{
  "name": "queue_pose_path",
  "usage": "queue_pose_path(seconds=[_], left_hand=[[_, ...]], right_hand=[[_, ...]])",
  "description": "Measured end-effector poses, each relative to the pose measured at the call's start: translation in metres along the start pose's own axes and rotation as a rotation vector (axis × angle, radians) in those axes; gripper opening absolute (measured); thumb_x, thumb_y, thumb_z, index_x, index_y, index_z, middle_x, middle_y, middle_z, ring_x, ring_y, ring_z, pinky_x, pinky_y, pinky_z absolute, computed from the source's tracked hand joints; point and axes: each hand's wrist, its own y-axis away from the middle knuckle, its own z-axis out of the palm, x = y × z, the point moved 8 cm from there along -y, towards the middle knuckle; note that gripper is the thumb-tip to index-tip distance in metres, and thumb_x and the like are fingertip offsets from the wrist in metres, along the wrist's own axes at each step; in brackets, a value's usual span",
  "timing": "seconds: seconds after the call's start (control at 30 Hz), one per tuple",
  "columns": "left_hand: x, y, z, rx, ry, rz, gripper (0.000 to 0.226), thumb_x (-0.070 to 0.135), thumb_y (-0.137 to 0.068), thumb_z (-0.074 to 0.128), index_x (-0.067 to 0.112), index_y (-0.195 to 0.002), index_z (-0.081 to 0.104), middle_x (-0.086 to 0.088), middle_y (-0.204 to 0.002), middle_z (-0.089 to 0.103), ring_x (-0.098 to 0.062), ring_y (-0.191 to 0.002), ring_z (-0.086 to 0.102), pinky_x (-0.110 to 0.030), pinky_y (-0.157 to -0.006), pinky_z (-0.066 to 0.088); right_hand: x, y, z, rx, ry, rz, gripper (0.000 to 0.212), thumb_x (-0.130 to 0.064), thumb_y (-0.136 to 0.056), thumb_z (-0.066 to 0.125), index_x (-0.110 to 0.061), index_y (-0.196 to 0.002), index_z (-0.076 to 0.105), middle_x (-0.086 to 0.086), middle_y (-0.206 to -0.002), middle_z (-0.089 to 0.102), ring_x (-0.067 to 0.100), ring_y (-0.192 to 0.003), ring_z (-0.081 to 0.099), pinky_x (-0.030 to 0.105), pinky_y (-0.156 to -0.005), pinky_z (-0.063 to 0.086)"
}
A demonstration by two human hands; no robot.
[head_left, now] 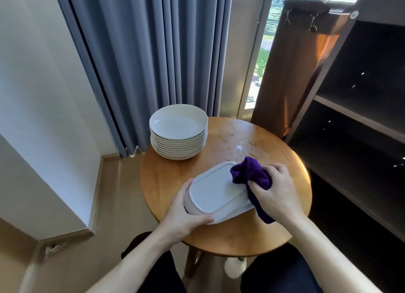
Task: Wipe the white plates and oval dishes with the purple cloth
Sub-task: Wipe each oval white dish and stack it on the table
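Oval dish [217, 194], apparently inverted, over the counter [241, 238]: left hand [186, 214] grips its near end, right hand [276, 189] clutches the bunched purple cloth [249, 172] against its far corner; brace firmly and wipe in overlapping strokes.

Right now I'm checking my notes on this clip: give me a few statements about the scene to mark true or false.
1. The right hand grips the cloth. True.
2. The left hand lies flat on the table. False: it holds the dish.
3. The cloth touches the dish. True.
4. The plates are spread out singly. False: they stand in one stack.
5. The plates stand at the table's right edge. False: they stand at its far left.
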Motion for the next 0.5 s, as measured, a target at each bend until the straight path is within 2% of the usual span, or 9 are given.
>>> queue_pose_path(seconds=[0.1, 0.17, 0.23, 0.37, 0.5], left_hand=[[-0.003, -0.002, 0.005, -0.039, 0.033, 0.018, 0.116, 0.030, -0.062, 0.097, 0.043, -0.154, 0.028, 0.029, -0.139, 0.043, 0.012, -0.126, 0.044, -0.010, -0.099, 0.038], [-0.002, -0.004, 0.007, -0.058, 0.041, 0.027, 0.117, 0.035, -0.062, 0.096, 0.045, -0.154, 0.024, 0.032, -0.137, 0.043, 0.016, -0.124, 0.042, -0.007, -0.095, 0.038], [-0.002, -0.006, 0.009, -0.064, 0.045, 0.021, 0.118, 0.036, -0.063, 0.095, 0.044, -0.155, 0.022, 0.031, -0.139, 0.042, 0.014, -0.127, 0.041, -0.008, -0.098, 0.036], [-0.007, -0.008, 0.007, -0.042, 0.047, 0.001, 0.117, 0.040, -0.062, 0.093, 0.044, -0.154, 0.021, 0.021, -0.146, 0.042, -0.002, -0.135, 0.041, -0.020, -0.111, 0.035], [-0.011, -0.010, 0.000, -0.048, 0.091, -0.036, 0.117, 0.035, -0.066, 0.095, 0.037, -0.157, 0.022, 0.012, -0.147, 0.046, -0.011, -0.137, 0.045, -0.036, -0.118, 0.038]], right_hand=[[-0.010, -0.019, 0.025, -0.094, 0.348, 0.000, 0.035, -0.048, -0.091, 0.062, -0.032, -0.123, 0.062, -0.005, -0.129, 0.050, 0.025, -0.113, 0.050, 0.043, -0.096, 0.041], [-0.017, -0.031, 0.033, -0.095, 0.498, 0.008, 0.036, -0.053, -0.090, 0.056, -0.033, -0.120, 0.058, -0.002, -0.129, 0.050, 0.029, -0.112, 0.049, 0.043, -0.093, 0.039], [-0.028, -0.043, 0.043, -0.121, 0.626, 0.006, 0.040, -0.056, -0.089, 0.054, -0.031, -0.120, 0.056, 0.002, -0.132, 0.049, 0.032, -0.114, 0.048, 0.046, -0.093, 0.039], [-0.057, -0.067, 0.066, -0.230, 0.713, -0.029, 0.041, -0.053, -0.091, 0.055, -0.028, -0.123, 0.056, 0.004, -0.136, 0.050, 0.036, -0.122, 0.047, 0.050, -0.096, 0.038], [-0.099, -0.058, 0.101, -0.384, 0.837, -0.222, 0.037, -0.050, -0.094, 0.051, -0.028, -0.123, 0.061, 0.000, -0.130, 0.053, 0.037, -0.127, 0.043, 0.052, -0.103, 0.033]])
